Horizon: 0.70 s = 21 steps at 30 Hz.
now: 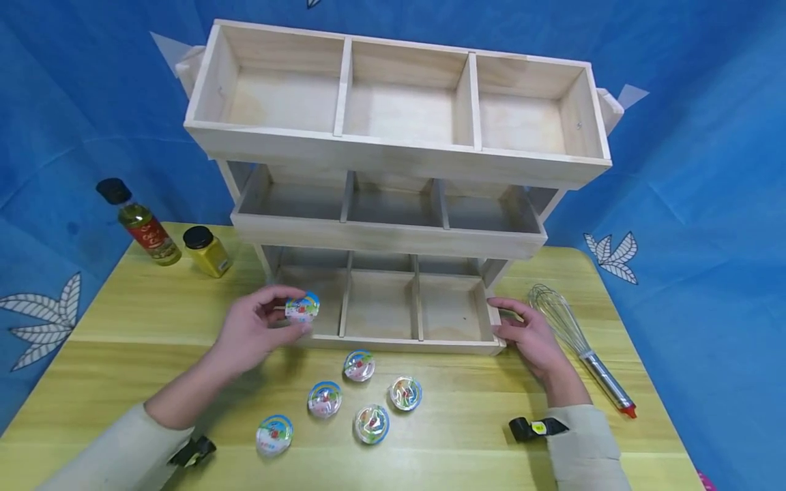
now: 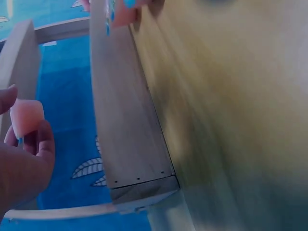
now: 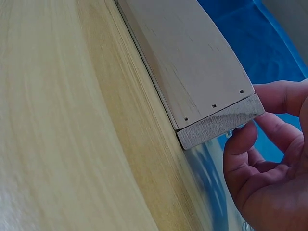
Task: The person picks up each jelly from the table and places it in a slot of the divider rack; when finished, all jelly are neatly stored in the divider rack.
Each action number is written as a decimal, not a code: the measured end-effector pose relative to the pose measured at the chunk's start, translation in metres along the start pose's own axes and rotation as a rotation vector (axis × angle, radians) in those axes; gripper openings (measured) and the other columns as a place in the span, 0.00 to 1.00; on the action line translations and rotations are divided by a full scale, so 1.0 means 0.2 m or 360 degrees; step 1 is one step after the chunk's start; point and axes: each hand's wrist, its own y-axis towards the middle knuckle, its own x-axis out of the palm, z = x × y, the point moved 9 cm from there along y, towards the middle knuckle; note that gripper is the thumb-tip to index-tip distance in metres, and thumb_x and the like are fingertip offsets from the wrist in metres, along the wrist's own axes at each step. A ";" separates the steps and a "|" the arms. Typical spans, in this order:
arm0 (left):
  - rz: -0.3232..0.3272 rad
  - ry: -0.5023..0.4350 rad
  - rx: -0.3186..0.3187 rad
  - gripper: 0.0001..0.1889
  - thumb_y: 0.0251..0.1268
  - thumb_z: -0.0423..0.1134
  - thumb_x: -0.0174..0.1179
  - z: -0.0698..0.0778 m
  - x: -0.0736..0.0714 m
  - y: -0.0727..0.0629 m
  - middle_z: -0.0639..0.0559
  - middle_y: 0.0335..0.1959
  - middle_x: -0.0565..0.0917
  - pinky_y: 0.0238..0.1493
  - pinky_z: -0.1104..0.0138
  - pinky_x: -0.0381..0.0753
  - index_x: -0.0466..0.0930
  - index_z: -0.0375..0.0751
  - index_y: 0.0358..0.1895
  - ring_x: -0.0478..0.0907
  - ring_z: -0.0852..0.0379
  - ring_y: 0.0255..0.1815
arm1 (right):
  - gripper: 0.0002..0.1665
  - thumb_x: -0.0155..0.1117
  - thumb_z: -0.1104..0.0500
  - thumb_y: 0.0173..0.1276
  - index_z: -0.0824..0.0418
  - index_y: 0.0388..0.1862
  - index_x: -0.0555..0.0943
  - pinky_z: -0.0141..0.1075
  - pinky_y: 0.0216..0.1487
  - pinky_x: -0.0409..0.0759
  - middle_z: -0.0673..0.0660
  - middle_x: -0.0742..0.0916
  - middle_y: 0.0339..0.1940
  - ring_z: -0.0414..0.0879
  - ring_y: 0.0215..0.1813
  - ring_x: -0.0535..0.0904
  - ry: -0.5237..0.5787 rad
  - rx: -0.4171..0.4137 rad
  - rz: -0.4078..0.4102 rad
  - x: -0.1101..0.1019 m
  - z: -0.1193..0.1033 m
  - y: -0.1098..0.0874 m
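Observation:
My left hand [image 1: 256,326] pinches a jelly cup [image 1: 302,307] between thumb and fingers, over the left end of the wooden rack's lowest tier. In the left wrist view the jelly cup [image 2: 28,118] looks pinkish, its lid turned downward. My right hand [image 1: 528,334] grips the right end of that tier, with the thumb and a finger at its side board [image 3: 219,120] in the right wrist view. The rack [image 1: 393,235] has three tiers, each split into three compartments. Several more jelly cups [image 1: 372,424] lie on the table in front of it.
To the left of the rack stand an oil bottle [image 1: 147,228] and a yellow jar [image 1: 207,252] with a black lid. A whisk [image 1: 583,348] lies right of my right hand. Blue cloth [image 1: 694,170] hangs behind the wooden table [image 1: 467,450].

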 end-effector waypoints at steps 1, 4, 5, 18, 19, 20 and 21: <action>0.0010 0.0001 -0.0019 0.22 0.50 0.22 0.74 -0.01 0.01 0.03 0.39 0.45 0.81 0.43 0.70 0.83 0.81 0.30 0.51 0.80 0.53 0.43 | 0.31 0.64 0.76 0.62 0.75 0.66 0.71 0.34 0.43 0.82 0.71 0.72 0.66 0.48 0.49 0.80 0.0001 -0.0001 0.0001 0.00 0.00 0.00; 0.0044 0.0005 -0.0109 0.23 0.50 0.23 0.74 -0.06 0.02 0.10 0.37 0.47 0.81 0.41 0.70 0.83 0.80 0.28 0.52 0.80 0.54 0.42 | 0.31 0.64 0.76 0.62 0.76 0.65 0.71 0.34 0.41 0.82 0.72 0.72 0.64 0.47 0.47 0.80 0.0012 -0.0005 -0.0006 0.00 0.00 0.00; 0.0056 -0.0007 -0.0145 0.23 0.50 0.23 0.74 -0.07 0.02 0.12 0.37 0.47 0.80 0.40 0.70 0.83 0.80 0.27 0.53 0.81 0.54 0.42 | 0.31 0.64 0.75 0.62 0.75 0.65 0.71 0.34 0.40 0.81 0.72 0.73 0.64 0.47 0.46 0.80 0.0015 -0.0006 -0.0008 0.00 0.00 0.00; 0.0100 0.0102 -0.0301 0.26 0.50 0.28 0.75 -0.27 0.07 0.29 0.34 0.47 0.81 0.41 0.66 0.85 0.78 0.28 0.55 0.83 0.41 0.45 | 0.31 0.64 0.76 0.62 0.76 0.65 0.71 0.32 0.36 0.79 0.72 0.73 0.61 0.44 0.42 0.78 0.0019 0.0000 -0.0001 0.00 -0.01 -0.01; 0.0101 0.0149 -0.0305 0.26 0.50 0.29 0.76 -0.28 0.08 0.29 0.35 0.47 0.82 0.41 0.66 0.85 0.79 0.29 0.54 0.83 0.42 0.45 | 0.31 0.64 0.76 0.62 0.76 0.65 0.71 0.32 0.36 0.79 0.72 0.73 0.62 0.45 0.43 0.78 0.0019 0.0000 -0.0001 0.01 -0.01 -0.01; 0.0104 0.0201 -0.0307 0.26 0.49 0.31 0.77 -0.29 0.08 0.30 0.36 0.47 0.82 0.41 0.65 0.85 0.80 0.31 0.54 0.83 0.42 0.44 | 0.31 0.64 0.76 0.61 0.76 0.65 0.71 0.33 0.37 0.80 0.73 0.73 0.62 0.45 0.44 0.78 0.0018 0.0001 -0.0002 0.01 -0.01 -0.01; 0.0105 0.0254 -0.0310 0.26 0.49 0.32 0.77 -0.30 0.08 0.30 0.38 0.46 0.83 0.41 0.65 0.84 0.81 0.32 0.53 0.83 0.44 0.44 | 0.31 0.64 0.76 0.61 0.76 0.65 0.71 0.33 0.38 0.80 0.73 0.73 0.63 0.45 0.45 0.78 0.0019 0.0001 -0.0004 0.01 0.00 0.00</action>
